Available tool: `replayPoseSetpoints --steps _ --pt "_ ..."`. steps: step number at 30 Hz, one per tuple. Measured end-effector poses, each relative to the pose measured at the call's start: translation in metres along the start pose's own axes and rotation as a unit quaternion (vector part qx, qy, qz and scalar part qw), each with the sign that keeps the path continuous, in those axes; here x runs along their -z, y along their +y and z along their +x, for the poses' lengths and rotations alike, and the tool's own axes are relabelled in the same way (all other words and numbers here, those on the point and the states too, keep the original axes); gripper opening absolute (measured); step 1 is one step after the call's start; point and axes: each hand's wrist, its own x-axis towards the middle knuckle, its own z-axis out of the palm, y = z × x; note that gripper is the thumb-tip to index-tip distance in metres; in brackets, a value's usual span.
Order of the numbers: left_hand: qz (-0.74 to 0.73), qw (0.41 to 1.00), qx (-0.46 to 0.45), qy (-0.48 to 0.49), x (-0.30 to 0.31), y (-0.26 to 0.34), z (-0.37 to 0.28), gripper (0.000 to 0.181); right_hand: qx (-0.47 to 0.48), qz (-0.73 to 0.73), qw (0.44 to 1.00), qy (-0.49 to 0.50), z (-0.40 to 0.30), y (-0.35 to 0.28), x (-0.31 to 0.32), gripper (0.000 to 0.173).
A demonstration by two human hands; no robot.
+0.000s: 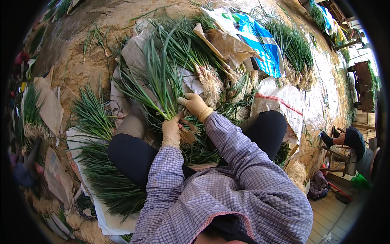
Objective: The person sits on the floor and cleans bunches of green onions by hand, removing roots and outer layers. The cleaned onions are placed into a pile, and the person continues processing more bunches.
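Note:
My left hand (pixel 171 130), in a pale rubber glove, is closed around the lower stalks of a bunch of scallions (pixel 164 82). The green leaves fan up and away from me, while the reddish bases and tangled roots (pixel 187 134) stick out below the fist. My right hand (pixel 195 105), gloved too, grips at the same bunch just above, its fingertips close to my left thumb. What exactly lies under those fingertips is hidden. Just beyond my right hand lies a pile of scallions (pixel 210 79) with pale, stringy roots toward me.
More scallions (pixel 106 177) lie on a white sheet (pixel 102 218) by my left knee. A blue and white plastic sack (pixel 259 39) partly covers the far pile. A woven sack (pixel 277 103) lies beyond my right knee. At right, a person (pixel 350 137) sits near a wooden stool (pixel 336 155).

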Motion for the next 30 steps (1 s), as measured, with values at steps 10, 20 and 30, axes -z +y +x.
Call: replayPoseSetpoints --steps 10,20,30 --pt "-0.254 0.964 -0.081 -0.004 -0.005 0.054 -0.025 0.018 0.049 -0.598 0.742 -0.298 0.020 0.076 0.030 0.042" --pt "-0.116 0.993 0.005 0.038 -0.013 0.021 0.023 0.010 0.018 -0.328 0.944 -0.039 0.034 0.057 0.013 0.034" --pt "-0.179 0.983 0.010 -0.031 -0.040 0.038 0.011 0.012 0.067 -0.495 0.834 0.235 0.048 -0.035 0.077 0.034"
